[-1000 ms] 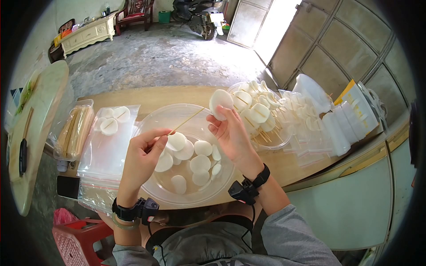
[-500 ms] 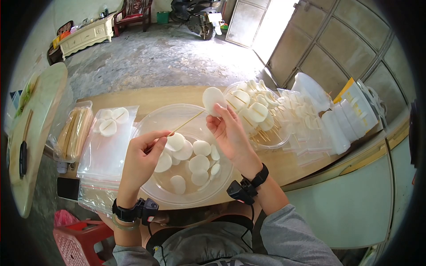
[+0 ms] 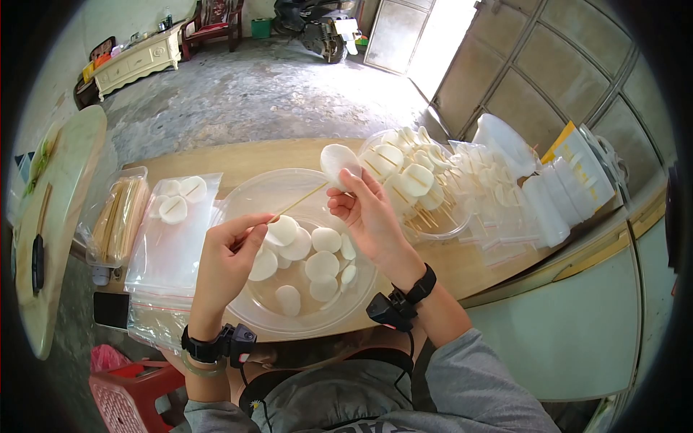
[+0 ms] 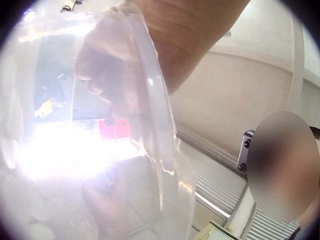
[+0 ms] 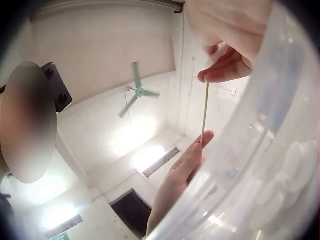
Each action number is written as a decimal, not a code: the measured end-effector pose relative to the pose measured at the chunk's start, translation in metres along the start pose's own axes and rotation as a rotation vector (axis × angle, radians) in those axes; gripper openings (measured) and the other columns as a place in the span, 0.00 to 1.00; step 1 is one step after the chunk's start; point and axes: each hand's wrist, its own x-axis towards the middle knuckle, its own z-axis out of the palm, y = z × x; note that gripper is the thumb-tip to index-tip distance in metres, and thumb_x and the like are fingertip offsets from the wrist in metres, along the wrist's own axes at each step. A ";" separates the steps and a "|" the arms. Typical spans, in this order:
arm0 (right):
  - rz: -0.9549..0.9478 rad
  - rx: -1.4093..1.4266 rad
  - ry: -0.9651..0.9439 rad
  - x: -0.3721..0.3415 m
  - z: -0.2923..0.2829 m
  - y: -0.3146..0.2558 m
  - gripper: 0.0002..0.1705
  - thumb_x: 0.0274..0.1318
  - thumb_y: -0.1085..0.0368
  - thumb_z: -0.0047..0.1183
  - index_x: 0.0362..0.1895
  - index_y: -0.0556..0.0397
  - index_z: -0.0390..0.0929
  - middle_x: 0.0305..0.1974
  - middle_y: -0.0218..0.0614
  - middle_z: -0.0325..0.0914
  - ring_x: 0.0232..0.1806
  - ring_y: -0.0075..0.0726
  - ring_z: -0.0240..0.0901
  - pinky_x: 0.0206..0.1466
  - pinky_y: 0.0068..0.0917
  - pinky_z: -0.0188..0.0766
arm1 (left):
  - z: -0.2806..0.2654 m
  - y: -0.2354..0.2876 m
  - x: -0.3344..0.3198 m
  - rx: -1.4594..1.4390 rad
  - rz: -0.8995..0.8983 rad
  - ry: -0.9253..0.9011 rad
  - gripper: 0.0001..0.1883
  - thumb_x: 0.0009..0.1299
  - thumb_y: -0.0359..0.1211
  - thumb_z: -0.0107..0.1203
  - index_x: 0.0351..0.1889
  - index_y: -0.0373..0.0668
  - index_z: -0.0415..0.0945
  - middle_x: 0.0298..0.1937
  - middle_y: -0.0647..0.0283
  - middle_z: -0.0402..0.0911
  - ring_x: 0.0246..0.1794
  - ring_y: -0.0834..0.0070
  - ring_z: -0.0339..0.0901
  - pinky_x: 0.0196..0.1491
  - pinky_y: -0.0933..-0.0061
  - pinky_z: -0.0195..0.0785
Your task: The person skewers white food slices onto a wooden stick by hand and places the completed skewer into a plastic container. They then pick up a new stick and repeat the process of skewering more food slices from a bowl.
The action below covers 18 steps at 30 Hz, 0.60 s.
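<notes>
Between thumb and forefinger, my left hand (image 3: 234,252) pinches a thin wooden skewer (image 3: 303,200) that slants up to the right. My right hand (image 3: 369,216) grips a flat white round slice (image 3: 336,160) by its lower right edge. The skewer's tip is right at the slice's lower edge in the head view. In the right wrist view the skewer (image 5: 205,112) spans from one hand to the other. Below both hands stands a clear plastic bowl (image 3: 249,191) with several loose white slices (image 3: 321,265). Through its wall the left wrist view shows the hands dimly.
Skewered white slices (image 3: 417,180) fill a second clear bowl on the right, beside bagged ones (image 3: 491,173). Leftward lie plastic bags (image 3: 170,252) with slices on top, a box of skewers (image 3: 119,216) and a phone (image 3: 110,309). A knife (image 3: 37,263) lies on the side table.
My right hand has moved a little left with the white slice, bringing it closer over the skewer's tip. The left hand keeps its hold on the skewer and has barely moved.
</notes>
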 end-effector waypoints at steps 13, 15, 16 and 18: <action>0.013 -0.016 -0.048 0.001 0.000 0.002 0.16 0.60 0.62 0.49 0.48 0.58 0.70 0.30 0.38 0.78 0.29 0.25 0.76 0.35 0.21 0.76 | 0.001 0.000 -0.001 -0.055 0.016 -0.069 0.10 0.70 0.27 0.46 0.45 0.36 0.75 0.37 0.66 0.82 0.26 0.91 0.68 0.26 0.87 0.59; 0.017 -0.021 -0.056 0.001 -0.001 0.002 0.15 0.61 0.62 0.49 0.48 0.58 0.70 0.30 0.38 0.78 0.29 0.26 0.76 0.36 0.21 0.76 | 0.001 0.001 0.000 -0.061 0.003 -0.079 0.10 0.70 0.28 0.46 0.45 0.36 0.74 0.35 0.66 0.81 0.25 0.91 0.68 0.26 0.87 0.59; 0.022 -0.015 -0.066 0.002 -0.002 0.003 0.15 0.61 0.63 0.49 0.48 0.59 0.70 0.31 0.38 0.78 0.29 0.26 0.77 0.36 0.21 0.76 | 0.001 0.002 0.000 -0.059 0.004 -0.079 0.10 0.70 0.28 0.46 0.45 0.36 0.74 0.35 0.66 0.81 0.25 0.91 0.68 0.26 0.87 0.59; 0.026 -0.007 -0.077 0.002 -0.002 0.003 0.15 0.61 0.63 0.49 0.47 0.59 0.71 0.31 0.38 0.78 0.30 0.26 0.77 0.36 0.22 0.76 | 0.000 0.003 -0.001 -0.055 -0.027 -0.092 0.09 0.71 0.29 0.45 0.45 0.37 0.74 0.32 0.66 0.81 0.24 0.91 0.68 0.26 0.87 0.59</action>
